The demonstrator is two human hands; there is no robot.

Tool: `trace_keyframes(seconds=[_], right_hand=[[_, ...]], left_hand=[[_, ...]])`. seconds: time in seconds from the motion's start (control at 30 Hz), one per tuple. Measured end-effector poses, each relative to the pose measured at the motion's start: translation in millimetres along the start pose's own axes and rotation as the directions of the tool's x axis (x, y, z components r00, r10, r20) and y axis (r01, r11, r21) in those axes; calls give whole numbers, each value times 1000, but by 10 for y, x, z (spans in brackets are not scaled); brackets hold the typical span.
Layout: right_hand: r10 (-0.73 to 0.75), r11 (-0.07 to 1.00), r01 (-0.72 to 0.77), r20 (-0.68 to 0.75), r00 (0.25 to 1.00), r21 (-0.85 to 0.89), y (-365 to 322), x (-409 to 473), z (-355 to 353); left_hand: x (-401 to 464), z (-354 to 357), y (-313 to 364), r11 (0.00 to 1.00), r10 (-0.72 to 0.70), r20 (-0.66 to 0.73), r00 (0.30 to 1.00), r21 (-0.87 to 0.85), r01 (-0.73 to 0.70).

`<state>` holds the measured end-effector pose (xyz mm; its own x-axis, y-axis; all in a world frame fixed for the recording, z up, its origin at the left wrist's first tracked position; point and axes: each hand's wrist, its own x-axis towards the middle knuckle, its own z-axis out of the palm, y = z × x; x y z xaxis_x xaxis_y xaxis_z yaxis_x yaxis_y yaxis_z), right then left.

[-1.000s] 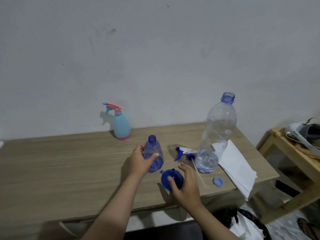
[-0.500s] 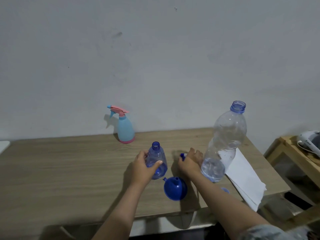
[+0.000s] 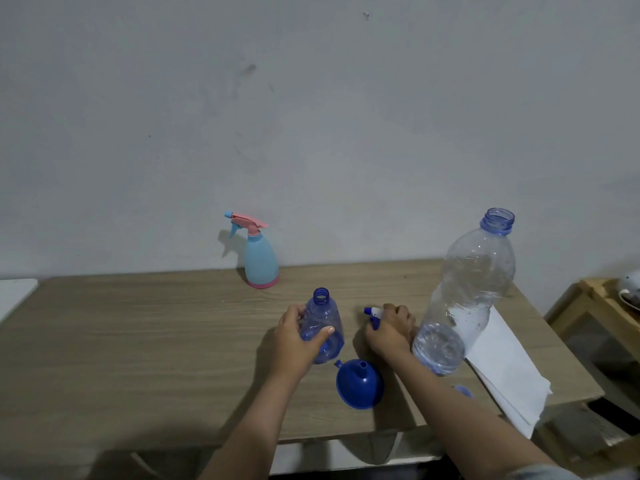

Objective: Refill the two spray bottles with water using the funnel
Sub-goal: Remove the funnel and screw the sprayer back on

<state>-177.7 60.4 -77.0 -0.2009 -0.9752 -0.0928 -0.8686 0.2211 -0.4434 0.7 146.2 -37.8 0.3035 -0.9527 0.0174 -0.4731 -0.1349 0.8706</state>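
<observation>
A small clear-blue spray bottle (image 3: 323, 323) stands open-necked on the wooden table (image 3: 138, 341), and my left hand (image 3: 296, 336) grips its body. Its white-and-blue spray head (image 3: 373, 313) lies just to the right, with my right hand (image 3: 391, 329) closed over it. A blue funnel (image 3: 359, 384) lies on its side in front of the two hands. A large clear water bottle (image 3: 464, 296), uncapped and holding a little water, stands right of my right hand. A light-blue spray bottle with a pink trigger (image 3: 259, 256) stands by the wall.
A blue bottle cap (image 3: 463, 390) lies near the table's front edge, partly behind my right forearm. White folded paper (image 3: 502, 368) overhangs the right corner. A low wooden stand (image 3: 595, 306) sits to the right of the table.
My right hand left the funnel, moved back to the spray head and has closed on it. The left hand has kept its hold on the small bottle.
</observation>
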Motion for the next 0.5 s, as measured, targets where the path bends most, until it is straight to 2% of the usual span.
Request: trace_keyframes(seconds=[0.1, 0.23, 0.4, 0.5], right_hand=[[-79, 978, 89, -61, 995, 188, -42, -55, -101], [-180, 878, 224, -141, 973, 423, -200, -92, -373], [-205, 811, 375, -382, 901, 449, -534, -172, -843], [-233, 757, 460, -466, 854, 465, -756, -219, -1151]], left_hand=[[-12, -1, 21, 1000, 4, 7, 1000, -7, -4], [-20, -1, 23, 1000, 6, 8, 1000, -18, -6], [-6, 18, -10, 999, 3, -15, 1000, -43, -4], [-11, 13, 0, 998, 0, -12, 1000, -60, -1]])
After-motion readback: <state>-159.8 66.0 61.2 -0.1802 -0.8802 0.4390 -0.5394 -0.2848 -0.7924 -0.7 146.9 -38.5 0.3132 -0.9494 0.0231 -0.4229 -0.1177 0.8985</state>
